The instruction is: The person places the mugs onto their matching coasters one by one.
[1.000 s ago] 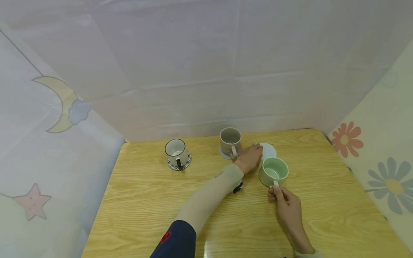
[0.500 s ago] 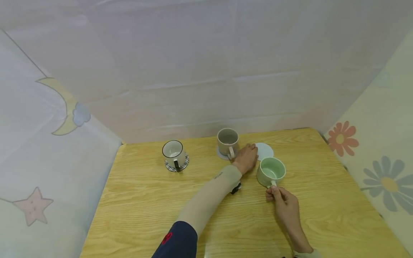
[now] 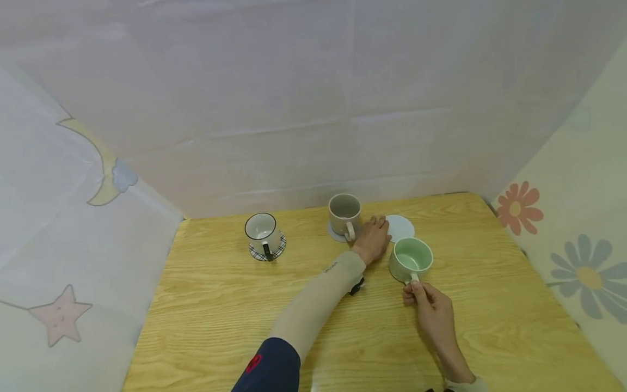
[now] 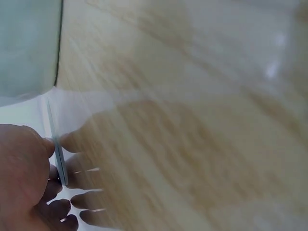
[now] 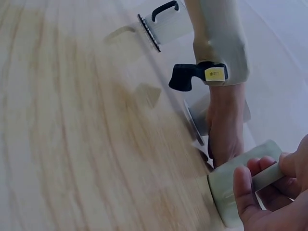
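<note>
In the head view my right hand [image 3: 433,313] pinches the handle of a pale green mug [image 3: 411,261], thumb on top and fingers beneath. The right wrist view shows the mug [image 5: 233,187] upright with this grip on its handle. My left hand [image 3: 373,239] reaches across to a round white coaster [image 3: 400,228] just behind the mug. Its fingertips rest at the coaster's left edge. Up close in the left wrist view, the thumb touches the thin coaster [image 4: 58,161] and the other fingers [image 4: 57,208] lie beside its edge; the green mug [image 4: 26,48] stands nearby.
A beige mug [image 3: 344,215] sits on a light coaster [image 3: 336,236], right beside my left hand. Further left, a white mug with a black rim [image 3: 261,231] stands on a checked coaster [image 3: 281,245]. A cloth backdrop [image 3: 294,136] rises at the back of the wooden table [image 3: 210,326].
The head view has shifted slightly, moving the scene a little left in the picture. Both hands, the green mug and the white coaster keep nearly the same places.
</note>
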Demonstrator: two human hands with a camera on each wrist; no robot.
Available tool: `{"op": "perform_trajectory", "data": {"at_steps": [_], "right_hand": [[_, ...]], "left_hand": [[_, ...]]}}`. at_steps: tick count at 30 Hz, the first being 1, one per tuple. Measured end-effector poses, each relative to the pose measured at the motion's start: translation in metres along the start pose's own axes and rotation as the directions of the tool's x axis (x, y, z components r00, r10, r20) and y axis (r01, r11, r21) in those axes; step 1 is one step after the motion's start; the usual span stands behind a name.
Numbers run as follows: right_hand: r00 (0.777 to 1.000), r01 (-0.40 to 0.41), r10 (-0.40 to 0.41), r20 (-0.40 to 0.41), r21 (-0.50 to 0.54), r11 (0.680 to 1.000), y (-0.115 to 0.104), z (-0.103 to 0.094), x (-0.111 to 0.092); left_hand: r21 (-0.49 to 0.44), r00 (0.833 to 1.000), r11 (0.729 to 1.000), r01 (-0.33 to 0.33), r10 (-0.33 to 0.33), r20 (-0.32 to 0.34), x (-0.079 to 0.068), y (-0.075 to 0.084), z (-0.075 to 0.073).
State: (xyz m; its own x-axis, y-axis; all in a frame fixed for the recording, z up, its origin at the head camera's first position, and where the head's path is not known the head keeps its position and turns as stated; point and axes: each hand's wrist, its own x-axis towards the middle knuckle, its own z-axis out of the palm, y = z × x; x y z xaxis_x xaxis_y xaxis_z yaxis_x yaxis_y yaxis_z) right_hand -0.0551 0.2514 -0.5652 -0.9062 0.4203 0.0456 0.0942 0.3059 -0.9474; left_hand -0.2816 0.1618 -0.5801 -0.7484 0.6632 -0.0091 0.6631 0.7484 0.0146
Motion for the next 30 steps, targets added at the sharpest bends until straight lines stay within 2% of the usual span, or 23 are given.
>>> {"op": "perform_trajectory", "data": {"at_steps": [7,19,25,30], "right_hand": [[1.000,-0.020,0.020,0.022,-0.006,1.000,-0.004,-0.001,-0.001],[0.999,-0.043,0.042,0.007,0.098,0.994,-0.008,-0.007,-0.004],[1.000,-0.020,0.019,0.011,0.095,0.995,-0.007,-0.011,-0.004],[1.000,0.008,-0.009,0.009,0.133,0.991,-0.008,-0.012,-0.003]], "left_hand": [[0.014,1.000,1.000,-0.010,0.009,0.023,-0.002,-0.003,0.000],[0.057,0.998,0.998,-0.026,0.023,0.058,-0.004,0.001,-0.004],[0.078,0.998,0.996,-0.046,0.044,0.034,-0.003,0.000,-0.003],[0.097,0.998,0.994,-0.055,0.054,0.020,-0.003,-0.002,-0.002]]}}
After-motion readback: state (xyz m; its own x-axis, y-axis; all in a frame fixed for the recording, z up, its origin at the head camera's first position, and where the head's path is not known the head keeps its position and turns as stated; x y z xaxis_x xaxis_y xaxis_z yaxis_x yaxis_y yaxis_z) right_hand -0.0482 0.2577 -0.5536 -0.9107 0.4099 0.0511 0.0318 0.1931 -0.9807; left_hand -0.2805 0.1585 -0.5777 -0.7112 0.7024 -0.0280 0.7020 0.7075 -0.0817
